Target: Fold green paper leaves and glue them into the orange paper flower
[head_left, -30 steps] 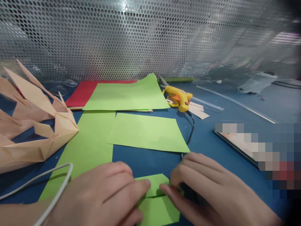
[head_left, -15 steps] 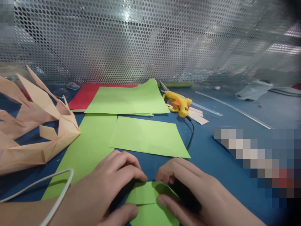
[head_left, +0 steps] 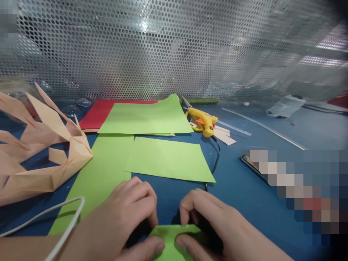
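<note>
Paper (head_left: 170, 235), small and green, pinched on table (head_left: 239, 188) by left hand (head_left: 122, 221) and right hand (head_left: 214, 224), fingers (head_left: 144, 195) of both closed on its edges; larger sheet (head_left: 168, 159) just behind.

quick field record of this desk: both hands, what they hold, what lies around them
left hand: fingers curled, thumb on the small green paper
right hand: same pinch on that paper's right side
behind the hands: green sheet, flat on the blue table
far left: peach folded paper model
far centre: yellow glue gun, black cord attached
</note>
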